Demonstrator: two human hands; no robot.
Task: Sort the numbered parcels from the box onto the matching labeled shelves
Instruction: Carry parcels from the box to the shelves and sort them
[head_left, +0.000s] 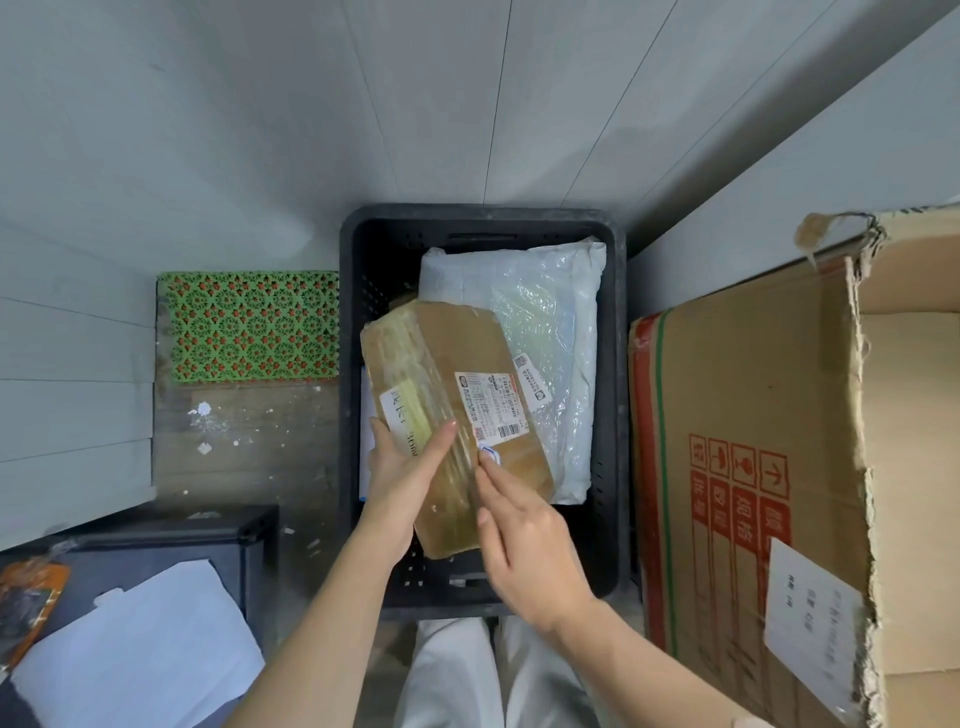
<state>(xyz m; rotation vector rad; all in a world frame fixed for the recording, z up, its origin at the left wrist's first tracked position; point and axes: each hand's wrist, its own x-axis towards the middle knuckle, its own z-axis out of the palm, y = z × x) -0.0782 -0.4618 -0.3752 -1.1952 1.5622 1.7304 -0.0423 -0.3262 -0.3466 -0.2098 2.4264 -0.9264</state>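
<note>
A brown cardboard parcel (457, 364) wrapped in clear tape, with white shipping labels, is held tilted above the black plastic crate (613, 364). My left hand (402, 478) grips its near left edge, fingers underneath and thumb on top. My right hand (524, 540) reaches in from the right; its index fingertip touches a small white sticker on the parcel's top, fingers loosely extended. A white plastic mailer bag (550, 322) lies in the crate beneath and behind the parcel.
A large open cardboard carton (753, 441) stands right of the crate. A green and red patterned mat (249, 327) lies left of it on the floor. At lower left, a dark case (171, 540) bears white paper (145, 649). Grey wall panels rise behind.
</note>
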